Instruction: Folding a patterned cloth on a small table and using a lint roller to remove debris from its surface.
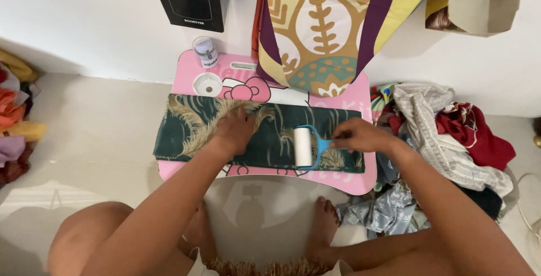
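Note:
A folded dark green cloth with tan feather patterns lies across a small pink lap table. My left hand presses flat on the middle of the cloth, fingers spread. My right hand grips the blue handle of a lint roller. The roller's white drum rests on the cloth just left of my right hand.
A small clear jar and a white round cup holder sit at the table's back left. A patterned yellow and purple fabric hangs over the back. Heaped clothes lie to the right, more cloth at the left. My feet are under the table.

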